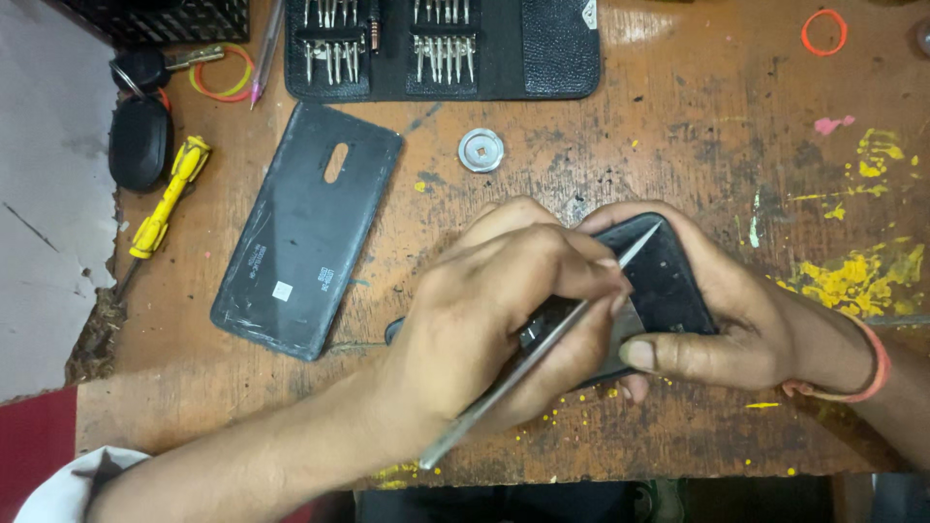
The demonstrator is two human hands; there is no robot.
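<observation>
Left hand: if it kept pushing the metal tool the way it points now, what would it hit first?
The left hand aims the thin metal tool up and to the right, its tip over the dark phone. Going on, it would probably meet the right hand and its fingers curled round the phone's far edge; depth is unclear.

A: How much of the phone [668, 281] shows?
B: Little; the left hand [494, 320] covers its near end, the right hand [736, 324] its far side.

A: And the tweezers [542, 349]?
B: Their middle is hidden under fingers.

A: Anything cut off?
B: The bit case [542, 58] runs past the top edge; so does the pen [266, 48]; its tip is too small to tell.
</observation>
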